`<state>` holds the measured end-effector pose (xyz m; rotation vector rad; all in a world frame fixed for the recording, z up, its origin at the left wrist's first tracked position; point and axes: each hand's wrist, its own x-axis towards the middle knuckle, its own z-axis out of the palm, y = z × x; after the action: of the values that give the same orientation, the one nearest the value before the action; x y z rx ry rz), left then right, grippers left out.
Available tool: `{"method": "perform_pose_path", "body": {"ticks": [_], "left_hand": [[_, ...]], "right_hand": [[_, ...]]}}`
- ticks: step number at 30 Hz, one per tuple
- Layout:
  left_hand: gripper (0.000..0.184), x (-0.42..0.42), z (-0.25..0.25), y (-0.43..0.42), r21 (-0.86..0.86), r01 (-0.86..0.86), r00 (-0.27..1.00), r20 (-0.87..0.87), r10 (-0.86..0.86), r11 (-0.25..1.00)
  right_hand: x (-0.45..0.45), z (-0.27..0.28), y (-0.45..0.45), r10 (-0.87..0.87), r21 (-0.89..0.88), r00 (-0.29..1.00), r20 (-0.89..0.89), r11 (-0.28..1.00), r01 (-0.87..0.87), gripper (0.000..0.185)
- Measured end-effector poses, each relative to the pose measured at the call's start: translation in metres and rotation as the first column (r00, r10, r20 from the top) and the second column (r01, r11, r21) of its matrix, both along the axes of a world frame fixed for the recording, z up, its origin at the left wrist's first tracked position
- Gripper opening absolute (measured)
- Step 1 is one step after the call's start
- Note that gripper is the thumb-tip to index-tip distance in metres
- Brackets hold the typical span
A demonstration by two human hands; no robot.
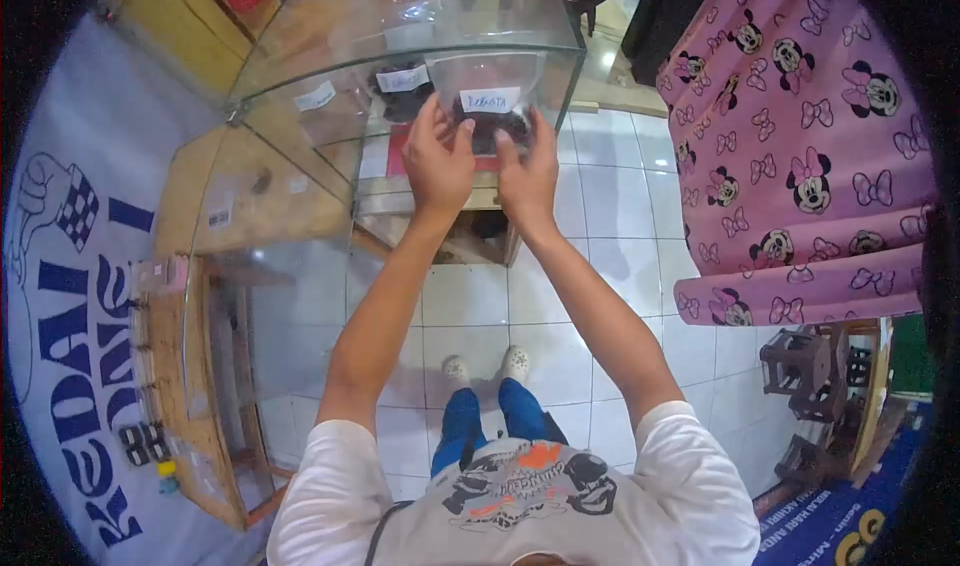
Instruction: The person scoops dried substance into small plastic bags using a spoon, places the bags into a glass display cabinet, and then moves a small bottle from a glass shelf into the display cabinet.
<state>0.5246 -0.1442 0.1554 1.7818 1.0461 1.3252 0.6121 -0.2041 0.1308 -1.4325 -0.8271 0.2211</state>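
Note:
A clear bag with dark contents and a white handwritten label (490, 100) is held between my two hands at the glass case. My left hand (440, 161) grips its left side, with the thumb in front. On its right side, my right hand (528, 171) is closed round the lower edge. Just left of it, inside the case, lies another dark bag with a white label (403, 78). A further labelled bag (315, 96) is farther left. Below the held bag, a red item (398, 156) shows on the wooden shelf.
The glass case (290, 156) has a glass edge above my hands. A banner (75, 296) hangs at the left and a pink patterned cloth (800, 156) at the right. Dark stools (800, 361) stand at the lower right on the tiled floor (465, 291).

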Motion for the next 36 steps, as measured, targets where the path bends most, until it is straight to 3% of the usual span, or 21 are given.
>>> {"method": "perform_pose_path", "body": {"ticks": [2, 3, 6, 9, 11, 14, 17, 20, 22, 24, 27, 29, 30, 32, 34, 36], "left_hand": [[0.052, 0.008, -0.006, 0.012, -0.038, 0.141, 0.971, 0.198, -0.131, 0.989], [0.052, 0.011, -0.007, 0.016, -0.036, 0.154, 0.969, 0.200, -0.144, 0.987], [0.061, 0.015, -0.001, 0.026, 0.052, 0.280, 0.952, 0.117, -0.284, 0.959], [0.062, 0.021, 0.003, 0.035, -0.039, 0.298, 0.954, -0.013, -0.299, 0.954], [0.065, 0.034, -0.002, 0.051, -0.032, 0.441, 0.883, 0.192, -0.427, 0.897], [0.071, 0.044, -0.001, 0.060, -0.050, 0.478, 0.851, 0.274, -0.449, 0.877], [0.077, 0.057, 0.001, 0.066, -0.119, 0.520, 0.809, 0.387, -0.443, 0.846], [0.078, 0.067, 0.016, 0.065, -0.192, 0.486, 0.834, 0.394, -0.387, 0.852], [0.070, 0.078, 0.019, 0.072, -0.144, 0.429, 0.863, 0.356, -0.358, 0.892], [0.064, 0.093, 0.019, 0.090, -0.099, 0.365, 0.893, 0.319, -0.317, 0.926], [0.047, 0.110, 0.015, 0.114, -0.219, 0.549, 0.771, 0.504, -0.389, 0.806], [0.040, 0.117, 0.021, 0.117, -0.328, 0.558, 0.744, 0.605, -0.285, 0.762], [0.040, 0.121, 0.020, 0.123, -0.327, 0.559, 0.743, 0.604, -0.287, 0.762], [0.044, 0.126, 0.017, 0.137, -0.181, 0.740, 0.524, 0.759, -0.387, 0.648], [0.044, 0.125, 0.018, 0.141, -0.176, 0.750, 0.520, 0.753, -0.403, 0.638], [0.045, 0.125, 0.021, 0.146, -0.166, 0.768, 0.508, 0.746, -0.431, 0.618]], "right_hand": [[0.000, 0.002, 0.004, -0.001, 0.008, 0.999, 0.053, 1.000, 0.001, 0.058], [0.001, 0.005, 0.008, 0.013, 0.017, 0.994, 0.109, 1.000, -0.015, 0.064], [0.008, 0.014, 0.022, 0.053, -0.032, 0.999, -0.007, 0.998, -0.054, 0.071], [0.016, 0.020, 0.039, 0.078, 0.050, 0.997, -0.015, 0.996, -0.077, 0.072], [0.015, 0.030, 0.042, 0.051, 0.001, 0.999, -0.014, 0.999, -0.051, 0.074], [0.030, 0.024, 0.065, 0.081, 0.010, 0.992, -0.094, 0.997, -0.081, 0.074], [0.047, 0.026, 0.085, 0.187, 0.156, 0.971, -0.146, 0.974, -0.164, 0.074], [0.048, 0.035, 0.099, 0.132, 0.186, 0.972, -0.193, 0.978, -0.096, 0.069], [0.053, 0.034, 0.110, 0.140, 0.278, 0.963, -0.228, 0.958, -0.073, 0.046], [0.072, 0.036, 0.133, 0.072, 0.205, 0.980, -0.185, 0.978, -0.033, 0.047], [0.085, 0.029, 0.161, -0.053, 0.119, 0.995, -0.086, 0.991, 0.063, 0.046], [0.088, 0.027, 0.170, -0.123, 0.118, 0.992, -0.025, 0.985, 0.125, 0.044], [0.087, 0.029, 0.172, -0.174, 0.101, 0.982, -0.074, 0.978, 0.181, 0.049], [0.087, 0.031, 0.174, -0.227, 0.082, 0.966, -0.125, 0.968, 0.238, 0.055], [0.090, 0.027, 0.182, -0.238, 0.173, 0.971, 0.009, 0.957, 0.233, 0.058], [0.091, 0.024, 0.185, -0.203, 0.190, 0.979, -0.027, 0.960, 0.204, 0.057]]}}
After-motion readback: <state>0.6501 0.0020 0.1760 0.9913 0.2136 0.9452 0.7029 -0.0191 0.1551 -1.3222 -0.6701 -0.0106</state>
